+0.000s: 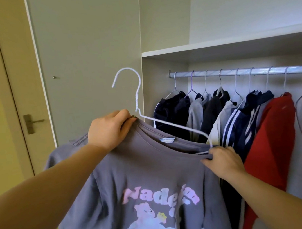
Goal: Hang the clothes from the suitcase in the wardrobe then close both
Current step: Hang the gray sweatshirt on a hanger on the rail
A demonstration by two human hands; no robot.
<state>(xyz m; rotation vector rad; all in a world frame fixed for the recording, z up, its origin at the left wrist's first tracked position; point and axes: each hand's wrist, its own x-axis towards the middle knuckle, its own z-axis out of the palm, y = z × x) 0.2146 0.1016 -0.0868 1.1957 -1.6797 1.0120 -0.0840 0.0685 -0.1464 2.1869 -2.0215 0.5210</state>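
grey t-shirt (134, 174) half on white hanger (139, 104) — left hand (109, 132) pinches the collar, right hand (224, 160) grips shirt shoulder and hanger end — before wardrobe rail (245, 71).

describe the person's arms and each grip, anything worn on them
The left grip and right grip are bare hands, no gloves. No ring, watch or bracelet shows on the parts in view. The left forearm and right forearm are bare to the frame edge, with no sleeve in sight.
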